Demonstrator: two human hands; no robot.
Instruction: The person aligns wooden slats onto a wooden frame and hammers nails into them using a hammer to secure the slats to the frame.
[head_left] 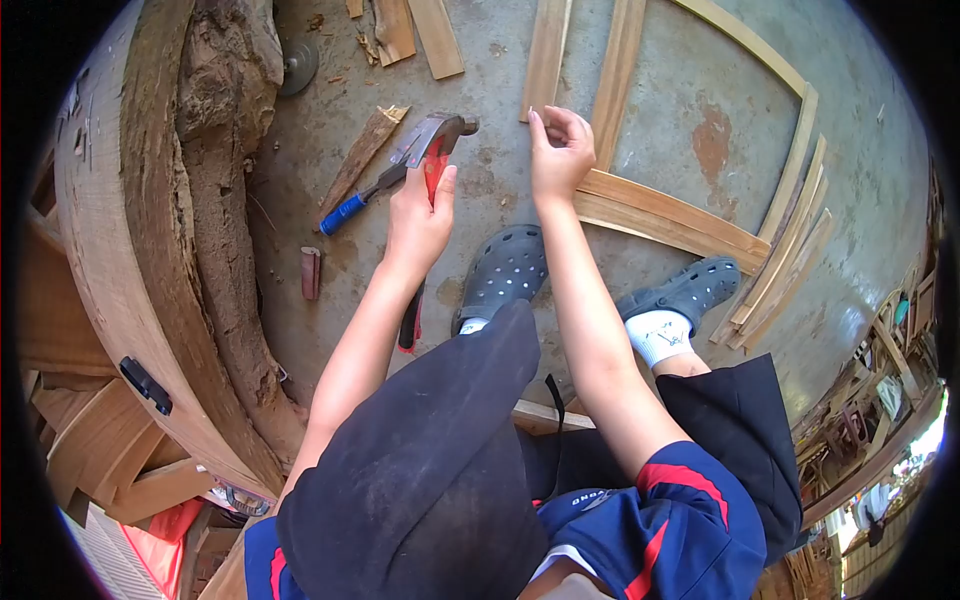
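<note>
My left hand [418,222] is wrapped around a claw hammer [437,150] with a red neck, held near its metal head. The dark lower end of its handle shows below my wrist. My right hand [562,155] is closed in a pinch, thumb against fingers; whatever it may hold is too small to make out. It hovers over the corner of a wooden frame [680,222], near the end of a loose-looking wood strip [545,60]. Beside the hammer, a blue-handled tool [345,214] lies on the floor, its metal end partly hidden.
A thick rough log slab [225,200] runs along the left. Wood strips [785,260] lie by the frame's right corner, and offcuts [435,40] sit at the top. A brown wood block [311,273] is on the concrete floor. My feet in grey clogs [505,265] stand near the frame.
</note>
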